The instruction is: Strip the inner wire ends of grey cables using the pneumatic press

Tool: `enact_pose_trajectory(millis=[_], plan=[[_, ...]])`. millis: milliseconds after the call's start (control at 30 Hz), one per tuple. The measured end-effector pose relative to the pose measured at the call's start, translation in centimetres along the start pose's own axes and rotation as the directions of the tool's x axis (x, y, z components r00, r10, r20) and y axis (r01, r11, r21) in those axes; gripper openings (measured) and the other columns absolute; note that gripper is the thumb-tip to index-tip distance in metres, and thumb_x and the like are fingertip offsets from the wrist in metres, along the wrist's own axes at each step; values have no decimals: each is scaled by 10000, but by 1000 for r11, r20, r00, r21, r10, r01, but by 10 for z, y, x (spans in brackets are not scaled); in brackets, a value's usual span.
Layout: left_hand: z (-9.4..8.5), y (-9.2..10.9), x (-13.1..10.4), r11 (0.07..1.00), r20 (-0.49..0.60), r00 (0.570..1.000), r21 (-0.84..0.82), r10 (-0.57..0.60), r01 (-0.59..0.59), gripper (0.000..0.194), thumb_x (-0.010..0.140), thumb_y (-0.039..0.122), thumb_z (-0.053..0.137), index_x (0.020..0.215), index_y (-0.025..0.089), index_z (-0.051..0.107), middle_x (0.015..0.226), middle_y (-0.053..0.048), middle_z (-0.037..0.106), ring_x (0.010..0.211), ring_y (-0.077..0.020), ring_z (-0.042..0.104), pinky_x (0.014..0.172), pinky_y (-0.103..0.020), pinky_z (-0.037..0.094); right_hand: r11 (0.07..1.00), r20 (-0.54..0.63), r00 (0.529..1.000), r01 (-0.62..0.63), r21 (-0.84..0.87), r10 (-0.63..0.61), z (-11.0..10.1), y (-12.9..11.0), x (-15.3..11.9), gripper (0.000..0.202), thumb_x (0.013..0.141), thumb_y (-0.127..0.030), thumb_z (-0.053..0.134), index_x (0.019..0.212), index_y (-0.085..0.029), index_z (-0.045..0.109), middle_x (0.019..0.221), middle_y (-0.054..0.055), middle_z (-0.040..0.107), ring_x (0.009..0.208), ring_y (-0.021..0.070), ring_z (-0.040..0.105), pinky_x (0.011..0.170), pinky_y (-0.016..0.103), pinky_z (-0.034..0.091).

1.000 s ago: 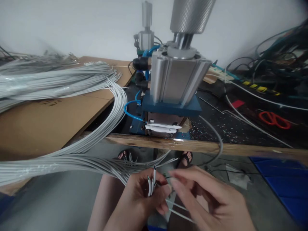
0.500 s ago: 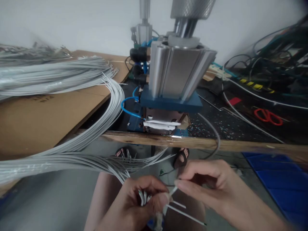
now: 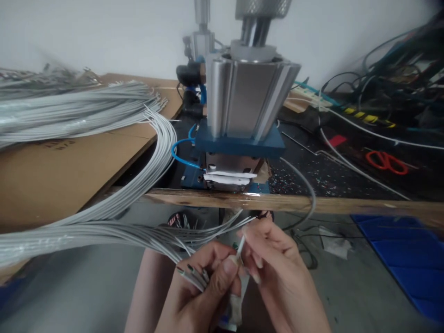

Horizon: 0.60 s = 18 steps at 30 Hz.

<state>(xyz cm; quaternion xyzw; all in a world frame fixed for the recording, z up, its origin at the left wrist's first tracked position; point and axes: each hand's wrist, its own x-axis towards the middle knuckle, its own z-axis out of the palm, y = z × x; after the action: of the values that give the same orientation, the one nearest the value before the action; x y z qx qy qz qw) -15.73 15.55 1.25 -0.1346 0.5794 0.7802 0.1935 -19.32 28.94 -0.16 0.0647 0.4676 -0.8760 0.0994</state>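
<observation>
Both hands are down below the wooden bench edge [image 3: 312,203]: our left hand [image 3: 201,291] is clenched around a small bunch of grey wire ends [image 3: 192,276], and our right hand [image 3: 277,273] pinches a single grey wire [image 3: 240,245] just beside it, its tip standing up between thumb and forefinger. We've got the pneumatic press [image 3: 243,111] sitting right above on the bench, a big pile of grey wires [image 3: 69,111] draped over the cardboard [image 3: 52,171] to the left, and orange scissors [image 3: 385,162] far right.
</observation>
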Motion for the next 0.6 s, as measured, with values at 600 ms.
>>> enact_pose_trajectory(millis=[600], plan=[[-10,-6,1,991,34,999,133,7,-12,587,829,754,732,758,173,681,610,47,476,520,-85,339,501,-264,195,841,144,981,-34,-540,132,-10,-50,6,201,772,-308,887,683,-214,733,599,-41,580,578,93,432,547,221,345]])
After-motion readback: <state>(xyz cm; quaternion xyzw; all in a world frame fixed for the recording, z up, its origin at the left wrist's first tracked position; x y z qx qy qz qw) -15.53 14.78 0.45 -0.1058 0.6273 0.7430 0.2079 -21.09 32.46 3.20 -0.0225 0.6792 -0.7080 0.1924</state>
